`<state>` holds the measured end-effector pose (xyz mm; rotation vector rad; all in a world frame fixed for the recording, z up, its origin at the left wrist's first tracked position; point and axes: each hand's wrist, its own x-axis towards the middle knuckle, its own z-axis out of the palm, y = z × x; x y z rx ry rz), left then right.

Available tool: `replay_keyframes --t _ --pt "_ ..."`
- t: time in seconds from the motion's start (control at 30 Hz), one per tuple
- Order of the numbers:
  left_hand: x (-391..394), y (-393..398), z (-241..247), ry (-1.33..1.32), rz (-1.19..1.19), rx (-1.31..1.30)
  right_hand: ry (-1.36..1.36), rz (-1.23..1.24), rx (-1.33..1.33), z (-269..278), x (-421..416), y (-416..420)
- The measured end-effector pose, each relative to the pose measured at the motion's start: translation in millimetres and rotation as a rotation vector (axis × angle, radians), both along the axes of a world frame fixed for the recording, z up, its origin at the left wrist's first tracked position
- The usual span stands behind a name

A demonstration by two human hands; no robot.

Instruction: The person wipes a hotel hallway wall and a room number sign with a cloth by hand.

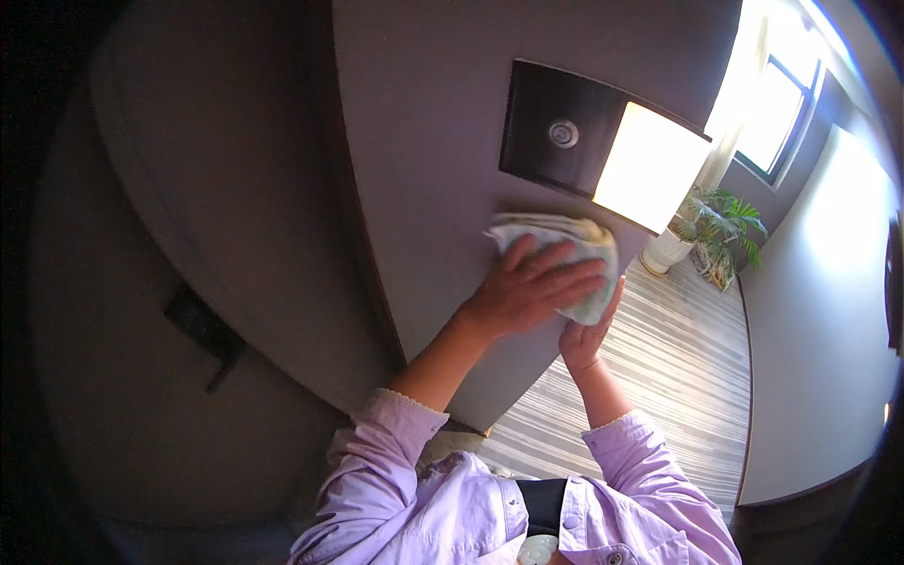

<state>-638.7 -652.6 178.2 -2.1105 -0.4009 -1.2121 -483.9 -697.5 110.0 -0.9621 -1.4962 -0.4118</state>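
Observation:
My left hand (533,286) lies flat with spread fingers on a folded, pale cloth (558,227). It presses the cloth against a grey wall panel (424,212), just below a black plate (547,134) bearing a round emblem. A bright white section (646,169) adjoins the plate on its right. At the panel's right edge, my right hand (592,328) is upright with its fingers extended, beside the cloth's lower corner. Part of that hand is hidden, and whether it touches the cloth cannot be told. Slight blur covers the left fingers.
To the left is a dark door with a black lever handle (205,335). Past the panel's edge runs a striped floor (664,353), bounded by a pale wall (819,339). A potted palm (727,222) in a white pot (665,252) stands below a bright window (780,106).

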Motion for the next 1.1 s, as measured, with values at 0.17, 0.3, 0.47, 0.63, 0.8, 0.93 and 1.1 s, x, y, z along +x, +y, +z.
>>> replay_keyframes --t 0.17,0.3,0.47,0.63,0.8,0.93,1.1 --pt "-65 44 21 -0.552 0.126 -0.180 -0.016 0.026 0.077 21 -13 -1" --pt "-87 36 68 -0.674 0.067 -0.274 -0.013 0.041 0.102 7 -15 -11" --pt "-93 36 154 -0.537 -0.093 -0.127 -0.023 0.049 0.114 7 -16 -16" --pt "-85 25 180 -0.098 -0.174 -0.050 -0.046 0.062 0.130 9 -15 -20" --pt "-81 30 242 -0.262 -0.007 0.085 -0.012 0.088 0.135 7 -16 -22" --pt "-71 26 275 -0.351 0.046 0.100 0.003 0.102 0.134 11 -21 -24" --pt "-48 -6 239 0.064 -0.067 0.097 0.005 0.121 0.185 54 2 -36"
